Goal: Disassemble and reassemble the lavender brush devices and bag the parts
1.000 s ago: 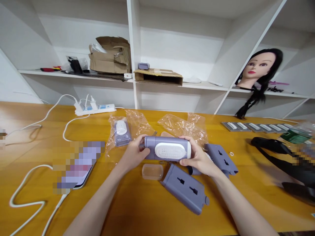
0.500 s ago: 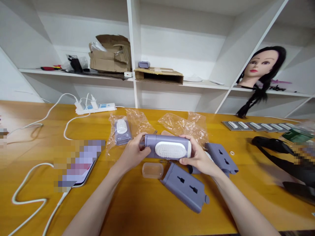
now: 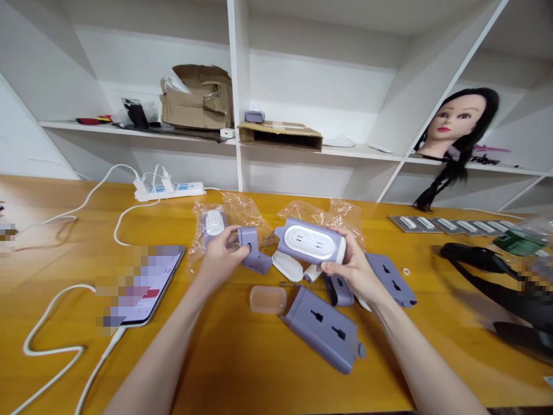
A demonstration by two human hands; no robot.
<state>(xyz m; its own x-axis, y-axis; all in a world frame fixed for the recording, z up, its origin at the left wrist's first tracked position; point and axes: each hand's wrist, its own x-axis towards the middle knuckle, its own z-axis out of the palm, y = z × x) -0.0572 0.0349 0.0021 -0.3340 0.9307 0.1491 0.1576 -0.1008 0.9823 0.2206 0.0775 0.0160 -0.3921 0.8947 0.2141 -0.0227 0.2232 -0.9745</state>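
- Two pieces now, where a moment ago both hands held a single unit: the purple body [image 3: 311, 242] and its cap [image 3: 250, 249] have come apart.
- The right hand [image 3: 352, 271] has its grip closed around the body's right end and holds it tilted above the counter [image 3: 242, 369], white slotted face up.
- The left hand [image 3: 218, 256] has its grip closed on the cap, just left of the body and clear of it.
- A white brush pad [image 3: 288, 266] lies on the counter below the gap. Before, a studded white pad sat in the body's face, so it has likely dropped out, and the unit now stands opened into three parts.
- Just in front lie a clear tub [image 3: 268, 300] and a purple shell [image 3: 324, 329]. A second shell [image 3: 391, 279] is beside the right wrist.
- Behind are crumpled bags [image 3: 319, 216] and a bagged unit [image 3: 211, 227].
- Well to the left are a phone [image 3: 147, 282] and a power strip [image 3: 170, 190].
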